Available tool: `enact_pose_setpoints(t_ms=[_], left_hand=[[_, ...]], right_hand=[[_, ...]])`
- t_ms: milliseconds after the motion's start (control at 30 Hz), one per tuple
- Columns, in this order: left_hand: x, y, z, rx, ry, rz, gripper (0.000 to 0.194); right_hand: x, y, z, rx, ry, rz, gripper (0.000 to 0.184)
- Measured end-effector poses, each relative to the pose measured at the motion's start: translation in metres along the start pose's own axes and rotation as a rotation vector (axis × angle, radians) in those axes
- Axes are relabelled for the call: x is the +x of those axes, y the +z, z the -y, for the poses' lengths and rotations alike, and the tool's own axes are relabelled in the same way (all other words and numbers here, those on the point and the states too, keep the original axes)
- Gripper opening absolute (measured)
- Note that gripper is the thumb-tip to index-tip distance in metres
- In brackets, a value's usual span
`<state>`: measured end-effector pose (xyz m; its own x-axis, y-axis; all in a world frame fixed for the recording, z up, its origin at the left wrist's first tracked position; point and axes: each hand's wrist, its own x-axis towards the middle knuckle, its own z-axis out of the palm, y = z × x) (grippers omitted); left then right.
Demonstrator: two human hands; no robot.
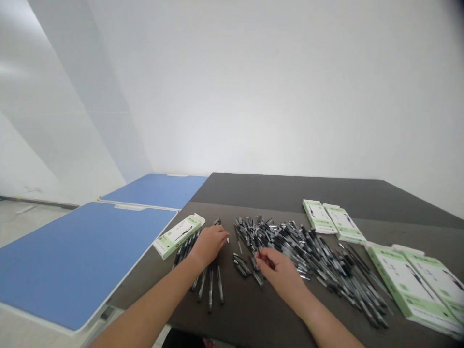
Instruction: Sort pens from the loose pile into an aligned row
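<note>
A large loose heap of black pens [308, 256] covers the middle of the dark table [275, 193]. My right hand [277, 268] sits at the heap's near left edge, its fingertips pinched on a black pen [258, 252]. My left hand [208, 246] is further left, with a black pen [224, 233] held in its fingers and partly hidden by them. Several pens [210, 290] lie side by side below that hand, and a white and green pen box [177, 236] stands just beyond it.
Several more white and green pen boxes lie at the right, two at the back [319, 216] and two near the table's right edge [409, 285]. Two blue-topped tables [83, 256] stand to the left. A white wall rises behind.
</note>
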<state>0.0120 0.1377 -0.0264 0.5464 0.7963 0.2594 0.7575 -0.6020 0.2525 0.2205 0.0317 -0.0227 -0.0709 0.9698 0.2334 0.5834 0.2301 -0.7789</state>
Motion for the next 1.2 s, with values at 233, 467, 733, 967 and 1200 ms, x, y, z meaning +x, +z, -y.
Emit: enact_pose_setpoints(t_ms=[233, 467, 733, 967, 1200], left_hand=[[0.014, 0.013, -0.002, 0.029, 0.128, 0.102, 0.017], [0.014, -0.004, -0.014, -0.166, -0.012, -0.050, 0.012], [-0.024, -0.018, -0.062, -1.545, -0.556, -0.252, 0.023], [-0.031, -0.019, -0.078, -1.694, -0.605, -0.211, 0.020], [-0.032, -0.007, -0.080, -1.569, -0.576, -0.206, 0.022]], right_hand=[[0.002, 0.001, -0.003, -0.011, -0.016, 0.009, 0.018], [-0.001, 0.000, -0.001, -0.024, -0.039, 0.009, 0.018], [-0.009, 0.008, 0.005, -0.087, -0.139, 0.086, 0.019], [-0.008, 0.010, 0.003, -0.127, -0.139, 0.102, 0.019], [-0.008, 0.010, 0.001, -0.177, -0.145, 0.087, 0.019]])
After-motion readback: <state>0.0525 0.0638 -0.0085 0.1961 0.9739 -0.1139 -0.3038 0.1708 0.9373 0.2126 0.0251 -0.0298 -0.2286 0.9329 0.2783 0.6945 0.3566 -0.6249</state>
